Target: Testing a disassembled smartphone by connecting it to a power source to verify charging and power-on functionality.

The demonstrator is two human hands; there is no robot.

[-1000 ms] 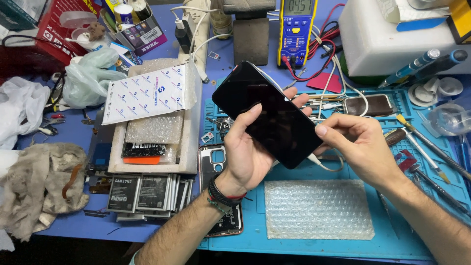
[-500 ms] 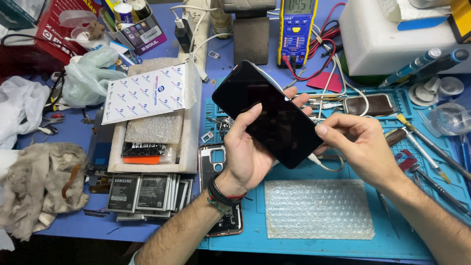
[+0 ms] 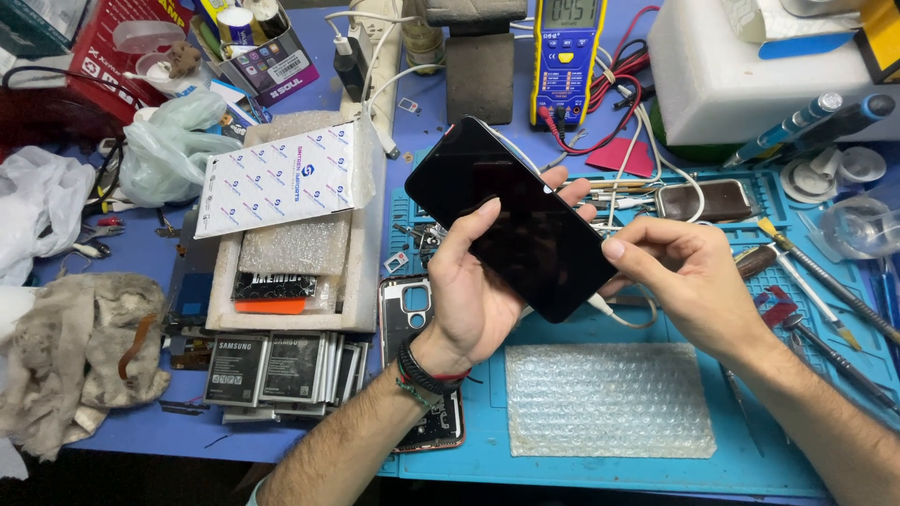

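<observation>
While the left hand (image 3: pixel 473 300) cradles the black phone (image 3: pixel 511 215), the right hand (image 3: pixel 689 281) pinches its cable end.

One black phone (image 3: pixel 511 220), one yellow multimeter (image 3: pixel 567 56), one bubble-wrap sheet (image 3: pixel 609 401), two hands.

Bare forearms, black and red bracelets (image 3: pixel 424 373) on left wrist

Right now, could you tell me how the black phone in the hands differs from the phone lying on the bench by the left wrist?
The black phone is held tilted above the mat, dark screen up, in the left hand, with the right hand at its lower end, where a white cable meets it. The other phone lies flat, showing its camera cutout and a reddish frame, partly hidden under the wrist. Both are slim rectangular handsets.
</observation>
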